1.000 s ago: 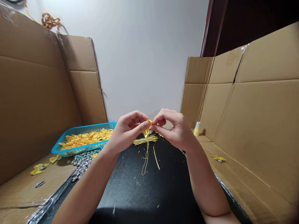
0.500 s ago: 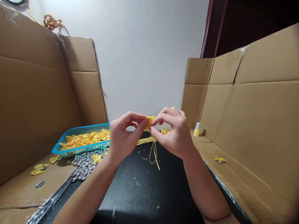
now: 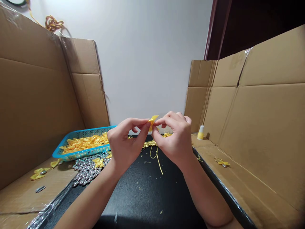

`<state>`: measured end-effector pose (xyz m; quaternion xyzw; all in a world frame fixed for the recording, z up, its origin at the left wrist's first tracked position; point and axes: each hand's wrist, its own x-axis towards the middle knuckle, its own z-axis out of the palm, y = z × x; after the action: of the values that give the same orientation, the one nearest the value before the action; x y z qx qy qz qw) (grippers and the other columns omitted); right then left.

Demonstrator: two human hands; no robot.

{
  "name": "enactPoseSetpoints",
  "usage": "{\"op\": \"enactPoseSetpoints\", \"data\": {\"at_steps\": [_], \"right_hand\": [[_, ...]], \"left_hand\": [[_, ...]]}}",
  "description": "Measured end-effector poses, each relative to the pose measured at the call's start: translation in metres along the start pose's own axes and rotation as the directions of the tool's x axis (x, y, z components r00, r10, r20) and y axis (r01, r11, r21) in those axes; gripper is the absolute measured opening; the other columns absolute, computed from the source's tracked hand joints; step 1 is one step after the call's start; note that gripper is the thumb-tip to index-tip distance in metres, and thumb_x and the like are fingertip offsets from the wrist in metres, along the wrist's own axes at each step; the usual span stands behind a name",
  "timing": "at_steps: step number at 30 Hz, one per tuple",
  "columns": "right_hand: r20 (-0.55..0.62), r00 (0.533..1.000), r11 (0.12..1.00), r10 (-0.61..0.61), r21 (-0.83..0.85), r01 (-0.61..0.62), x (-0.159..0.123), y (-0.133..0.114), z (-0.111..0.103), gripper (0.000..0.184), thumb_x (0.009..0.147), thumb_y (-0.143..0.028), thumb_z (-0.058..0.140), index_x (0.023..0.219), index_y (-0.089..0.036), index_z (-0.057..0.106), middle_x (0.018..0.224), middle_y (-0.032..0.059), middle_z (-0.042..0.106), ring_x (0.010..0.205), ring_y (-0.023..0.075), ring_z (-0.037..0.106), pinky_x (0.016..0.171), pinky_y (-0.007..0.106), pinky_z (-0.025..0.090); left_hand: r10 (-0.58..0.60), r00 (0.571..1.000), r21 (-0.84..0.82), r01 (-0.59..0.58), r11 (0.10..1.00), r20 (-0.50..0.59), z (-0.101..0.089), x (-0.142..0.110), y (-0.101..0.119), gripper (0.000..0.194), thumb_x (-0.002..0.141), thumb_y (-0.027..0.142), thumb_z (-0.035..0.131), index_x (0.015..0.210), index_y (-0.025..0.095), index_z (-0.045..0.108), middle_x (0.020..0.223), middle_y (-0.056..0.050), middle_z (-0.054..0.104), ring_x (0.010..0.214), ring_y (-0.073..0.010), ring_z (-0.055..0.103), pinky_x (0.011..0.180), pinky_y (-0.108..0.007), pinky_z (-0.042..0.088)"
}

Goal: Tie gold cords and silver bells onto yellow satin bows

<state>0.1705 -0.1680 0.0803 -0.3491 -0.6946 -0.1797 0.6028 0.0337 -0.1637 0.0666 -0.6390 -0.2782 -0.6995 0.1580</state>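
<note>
**Both hands pinch one yellow bow over the far part of the bench**

Left hand (image 3: 127, 136): thumb and forefinger closed on the left side of a small yellow bow (image 3: 153, 120). Right hand (image 3: 172, 136): thumb and forefinger tips pinched together at the bow's right side, other fingers curled clear. The bow is up in the air between the hands, one end poking up; probably gripped from both sides because it's too small and soft to steady one-handed. Fingertips hide its middle.

Below the hands, a thin cord loop (image 3: 153, 156) hangs or lies; can't tell whether it joins the bow. Just beside it, one loose strand (image 3: 159, 163) on the black bench (image 3: 140, 203). Behind, a bundle of gold strands (image 3: 149, 144) lies crosswise, seemingly put there for short reach.

Left: silver beads (image 3: 85, 170) heaped, with a loose bow (image 3: 98, 162) on them. Beyond, a blue basket (image 3: 84, 153) holds many yellow pieces (image 3: 84, 143), likely to stop them scattering.

Far right: white-and-yellow spool or bottle (image 3: 200, 133), standing upright. Nearer, another bow (image 3: 222, 162) on cardboard. Cardboard sides (image 3: 262, 121) flank the bench, perhaps to contain small parts.
</note>
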Motion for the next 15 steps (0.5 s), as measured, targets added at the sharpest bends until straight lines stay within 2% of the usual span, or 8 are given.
{"op": "enactPoseSetpoints", "data": {"at_steps": [6,15], "right_hand": [[0.067,0.997,0.987,0.042,0.154,-0.052,0.0028,0.0014,-0.0011,0.007,0.074,-0.019,0.062,0.067,-0.021,0.064,0.067,-0.0030,0.060,0.069,0.0143,0.055,0.076,0.035,0.036],[0.112,0.991,0.963,0.075,0.249,-0.101,0.0045,0.0085,0.0075,0.007,0.075,-0.017,0.061,0.069,-0.019,0.062,0.069,-0.0016,0.058,0.069,0.0143,0.054,0.072,0.034,0.038]], "left_hand": [[0.043,0.999,0.022,-0.043,0.999,0.007,0.0004,0.0004,-0.0010,0.009,0.078,0.014,0.072,0.082,0.022,0.071,0.069,0.004,0.071,0.057,-0.0076,0.055,0.056,-0.022,0.045],[0.150,0.987,0.071,-0.154,0.986,0.051,0.0016,0.0039,-0.0058,0.010,0.077,0.010,0.070,0.079,0.020,0.068,0.068,0.004,0.072,0.058,-0.0079,0.059,0.055,-0.021,0.046]]}}
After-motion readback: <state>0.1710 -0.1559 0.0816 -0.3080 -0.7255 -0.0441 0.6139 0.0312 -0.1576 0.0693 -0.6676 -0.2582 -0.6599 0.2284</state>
